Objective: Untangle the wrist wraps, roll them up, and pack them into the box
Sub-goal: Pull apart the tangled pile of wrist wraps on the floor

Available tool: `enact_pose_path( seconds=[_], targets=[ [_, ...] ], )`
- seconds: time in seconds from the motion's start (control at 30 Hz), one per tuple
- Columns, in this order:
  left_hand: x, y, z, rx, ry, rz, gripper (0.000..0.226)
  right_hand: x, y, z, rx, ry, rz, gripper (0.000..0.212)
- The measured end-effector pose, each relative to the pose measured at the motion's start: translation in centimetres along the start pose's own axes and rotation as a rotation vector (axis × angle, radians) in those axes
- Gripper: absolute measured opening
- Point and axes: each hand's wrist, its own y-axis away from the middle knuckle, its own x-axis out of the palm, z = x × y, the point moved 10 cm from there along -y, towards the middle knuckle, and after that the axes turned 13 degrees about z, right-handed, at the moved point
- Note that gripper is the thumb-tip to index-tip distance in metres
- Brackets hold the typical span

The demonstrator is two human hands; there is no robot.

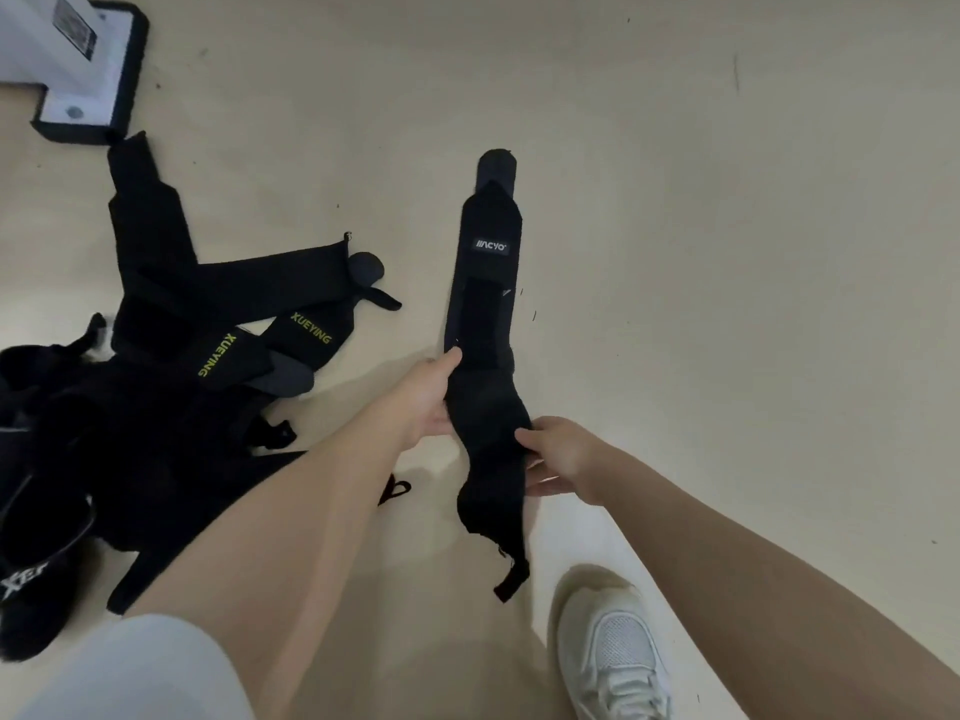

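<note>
A person crouches over a pale floor (675, 200), both bare forearms reaching into the centre of the frame. At upper left, a white post (57, 39) stands on a white plate with a black base under it. Below it, across the left side, lies a heap (156, 407) of black wraps, their bands crossing and overlapping; two carry yellow-green "XUEYING" lettering, and one at the far lower left shows white letters only partly readable. One band of the heap runs under the left forearm. A small black loop (395, 490) lies on the floor just right of that forearm. At the bottom right of centre, a white shoe (613, 652) rests on the floor; a light-clad knee (150, 672) fills the lower left corner.

The single wrap (483, 304) stretches from the frame's centre up toward the top, lying flat on the floor at its far end, with a small white-lettered label and a rounded dark tab. Its near end rises crumpled between the hands and hangs down, ending in a thin loop just above the shoe. The left hand (426, 402) grips the wrap's left edge, thumb along the top, its fingers tucked beneath. The right hand (561, 454) pinches the right edge, thumb above and fingers below.
</note>
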Motion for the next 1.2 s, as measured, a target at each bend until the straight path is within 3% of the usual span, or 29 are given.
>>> enact_pose_path(
  seconds=[0.1,0.2,0.27,0.33,0.43,0.5,0.57,0.7,0.83,0.93,1.0,1.07,1.1,1.2],
  targets=[
    [-0.1,0.5,3.7,-0.063,-0.053,0.013,0.059,0.8,-0.6,-2.2,0.093,-0.089,-0.063,0.017],
    [-0.2,1.0,6.3,-0.042,-0.057,0.032,0.051,0.9,-1.0,-3.5,0.140,-0.034,-0.157,0.019],
    [-0.2,1.4,6.9,-0.012,-0.092,0.048,0.042,0.7,-0.9,-4.1,0.196,0.087,-0.206,0.023],
    [-0.7,1.7,6.7,0.019,-0.277,0.027,0.051,0.0,-0.4,-3.3,0.211,0.329,-0.319,0.025],
    [-1.6,3.2,4.7,0.112,-0.689,-0.054,0.055,0.3,1.6,1.3,0.021,0.714,-0.591,0.030],
    [-2.4,5.3,3.1,0.201,-0.860,-0.075,0.043,3.0,2.5,4.7,-0.204,0.896,-0.644,0.033],
    [-4.2,7.8,2.1,0.240,-0.959,-0.106,0.036,6.9,1.8,6.9,-0.352,0.951,-0.521,0.034],
    [-10.4,13.5,2.3,0.207,-1.129,-0.260,0.037,15.3,-2.5,8.1,-0.317,0.985,-0.178,0.042],
    [-14.7,20.8,2.1,0.462,-1.238,-0.461,0.037,23.4,-5.3,7.8,-0.298,1.043,0.032,0.041],
    [-18.5,24.0,2.9,0.544,-1.326,-0.703,0.045,26.9,-6.8,6.2,-0.216,0.941,0.082,0.056],
    [-21.6,24.2,4.7,0.409,-1.326,-0.833,0.056,28.2,-8.0,4.6,-0.116,1.034,0.073,0.072],
    [-24.8,23.8,7.2,0.286,-1.102,-0.849,0.067,28.6,-8.6,3.8,-0.044,1.118,0.033,0.084],
    [-25.9,23.6,8.3,0.259,-0.979,-0.840,0.071,28.6,-8.9,3.6,-0.027,1.153,0.013,0.081],
    [-27.2,23.4,9.4,0.247,-0.855,-0.808,0.073,29.3,-9.3,4.1,-0.074,1.220,-0.022,0.045]
  ],
)
